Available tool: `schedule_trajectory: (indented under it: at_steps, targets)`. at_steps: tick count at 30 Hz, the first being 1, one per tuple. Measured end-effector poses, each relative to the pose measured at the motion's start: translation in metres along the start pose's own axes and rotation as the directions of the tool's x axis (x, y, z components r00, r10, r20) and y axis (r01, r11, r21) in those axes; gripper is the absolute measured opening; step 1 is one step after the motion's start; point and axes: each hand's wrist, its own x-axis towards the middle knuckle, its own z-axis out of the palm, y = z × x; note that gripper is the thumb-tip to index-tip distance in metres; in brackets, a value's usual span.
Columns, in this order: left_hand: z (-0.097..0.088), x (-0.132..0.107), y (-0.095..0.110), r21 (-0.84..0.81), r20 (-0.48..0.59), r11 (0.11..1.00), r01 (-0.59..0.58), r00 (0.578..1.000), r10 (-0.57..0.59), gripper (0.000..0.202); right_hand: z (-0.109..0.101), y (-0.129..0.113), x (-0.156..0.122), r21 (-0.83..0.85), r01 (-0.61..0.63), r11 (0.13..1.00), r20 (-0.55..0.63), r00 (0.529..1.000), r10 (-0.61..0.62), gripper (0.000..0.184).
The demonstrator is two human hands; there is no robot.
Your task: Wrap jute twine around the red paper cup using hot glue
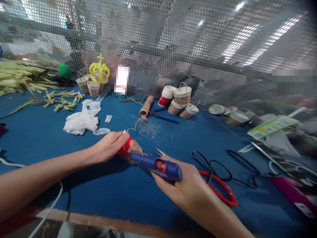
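My left hand [112,145] is closed around a red paper cup [129,144], tilted on its side and partly wrapped in brown twine. In my right hand [183,181] is a blue glue gun [156,164], its front end at the wrapped part of the cup. Whether the nozzle touches the cup is hard to make out. A strand of twine runs from the cup to a twine roll [147,105] further back. Scissors with red handles [229,195] lie under and beside my right hand, the blade tips showing past it.
Crumpled white lace [81,122] lies left of centre. Twine-wrapped cups [182,99] stand at the back, near dark pliers [164,117]. Pale husks [22,76] and a yellow crown [99,71] are back left. Black cord [218,165] and a purple box [292,195] lie right. A perforated metal screen [153,39] closes the back.
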Motion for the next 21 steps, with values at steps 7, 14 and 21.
schedule_trajectory:
  at_steps: [7,14,21]
  targets:
    - [-0.001,0.0,-0.002,0.013,0.019,1.0,-0.021,1.0,0.021,0.046,-0.006,0.001,0.004,-0.03,-0.077,0.997,0.04,0.996,0.079,0.01]
    - [-0.004,-0.001,-0.009,0.034,0.055,0.994,-0.099,0.994,0.097,0.045,-0.018,-0.001,0.015,0.13,-0.366,0.921,0.09,0.93,0.357,0.029]
    - [-0.003,-0.002,-0.007,0.081,0.035,0.989,-0.121,0.992,0.118,0.047,-0.022,0.0,0.02,0.132,-0.479,0.868,0.163,0.874,0.457,0.034]
